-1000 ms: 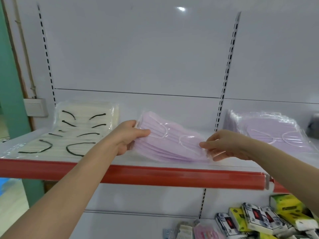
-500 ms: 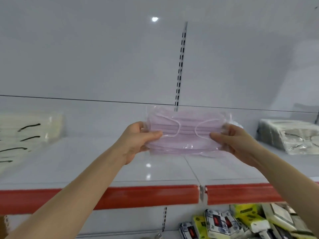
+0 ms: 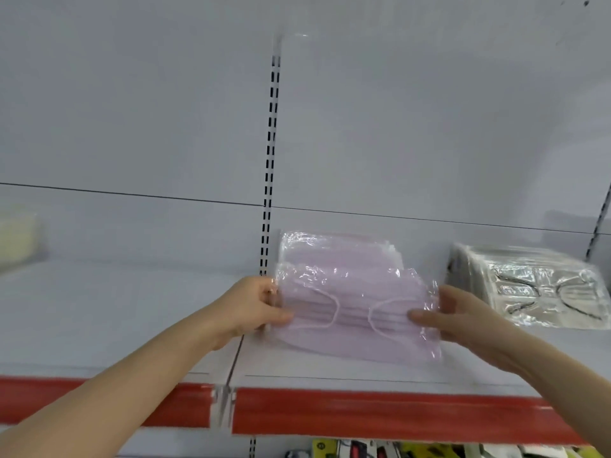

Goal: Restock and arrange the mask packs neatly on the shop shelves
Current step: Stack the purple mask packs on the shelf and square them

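Obs.: you are holding a pink mask pack (image 3: 357, 312) by its two short ends. Your left hand (image 3: 256, 307) is gripping the left end, thumb across the front film; your right hand (image 3: 463, 317) is gripping the right end the same way. Both hands are closed on the pack. The pack is sitting tilted, its top leaning back against a pink stack (image 3: 334, 247) that is standing at the back panel just right of the slotted rail (image 3: 271, 143). Its lower edge is looking down at or just above the shelf (image 3: 115, 312); contact cannot be told. Progress, as a judgement: you are partway through. Grey packs (image 3: 535, 292) are lying near the pink ones on the right. Cream packs (image 3: 16, 239) are showing, blurred, well apart at the far left. The wide stretch of shelf between cream and pink is carrying nothing visible. Left to do: seating this pack square on its stack, letting go, then filling that gap. Small boxes (image 3: 363, 452) are showing on the level below the red edge strip (image 3: 380, 411).
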`<state>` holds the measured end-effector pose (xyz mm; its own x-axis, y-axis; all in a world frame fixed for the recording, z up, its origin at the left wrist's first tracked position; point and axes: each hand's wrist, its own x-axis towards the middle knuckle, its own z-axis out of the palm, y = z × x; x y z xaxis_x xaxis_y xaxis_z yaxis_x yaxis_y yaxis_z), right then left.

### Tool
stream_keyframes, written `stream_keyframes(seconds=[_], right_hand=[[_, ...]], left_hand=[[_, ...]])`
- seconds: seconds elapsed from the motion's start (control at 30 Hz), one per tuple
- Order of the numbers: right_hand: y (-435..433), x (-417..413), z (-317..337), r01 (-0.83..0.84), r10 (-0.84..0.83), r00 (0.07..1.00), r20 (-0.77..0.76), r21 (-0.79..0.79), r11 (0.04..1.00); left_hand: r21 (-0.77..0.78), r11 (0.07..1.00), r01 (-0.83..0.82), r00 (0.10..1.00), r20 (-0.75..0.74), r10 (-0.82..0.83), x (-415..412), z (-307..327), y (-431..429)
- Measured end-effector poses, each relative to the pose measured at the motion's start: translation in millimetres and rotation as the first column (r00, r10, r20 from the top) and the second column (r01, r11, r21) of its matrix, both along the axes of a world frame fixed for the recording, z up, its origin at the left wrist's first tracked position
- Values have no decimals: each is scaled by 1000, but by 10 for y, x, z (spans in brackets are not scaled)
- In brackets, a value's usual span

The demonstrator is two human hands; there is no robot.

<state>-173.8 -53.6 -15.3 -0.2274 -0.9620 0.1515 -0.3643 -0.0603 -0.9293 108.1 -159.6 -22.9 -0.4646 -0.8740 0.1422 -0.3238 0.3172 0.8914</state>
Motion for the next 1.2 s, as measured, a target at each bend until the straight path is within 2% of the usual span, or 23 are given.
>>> stream_keyframes(seconds=[0.07,0.13,0.3,0.63,0.83,0.93,1.1,1.2], right_hand=[[-58,-47,57,2,1,999,36,-81,997],[-117,-78,124,5,-4,1000,7,-147,989],[-171,-141,79,-121,111,966,-236,-30,992],[-495,-343,-60,3,22,914,-405,61,998],[-772,-304,-2,128,-164,901,-402,-117,985],[-790,-323,-20,118,-146,906,-398,-94,989],[-707,-337,-65,106,-102,916,-389,-10,994],[-689,-335,-55,173,-151,907,-392,20,985]], left_hand=[[-25,999,-43,997,-59,42,-37,64,6],[-84,994,-73,995,-67,68,-72,95,11],[-87,993,-85,991,92,93,-67,-15,-55],[-179,973,-148,960,212,185,-287,-3,-374],[-359,895,-263,917,197,348,-434,60,-535],[-287,919,-268,923,197,331,-403,48,-534],[-177,961,-211,923,287,256,-343,20,-475],[-190,969,-156,937,284,206,-354,-10,-480]])
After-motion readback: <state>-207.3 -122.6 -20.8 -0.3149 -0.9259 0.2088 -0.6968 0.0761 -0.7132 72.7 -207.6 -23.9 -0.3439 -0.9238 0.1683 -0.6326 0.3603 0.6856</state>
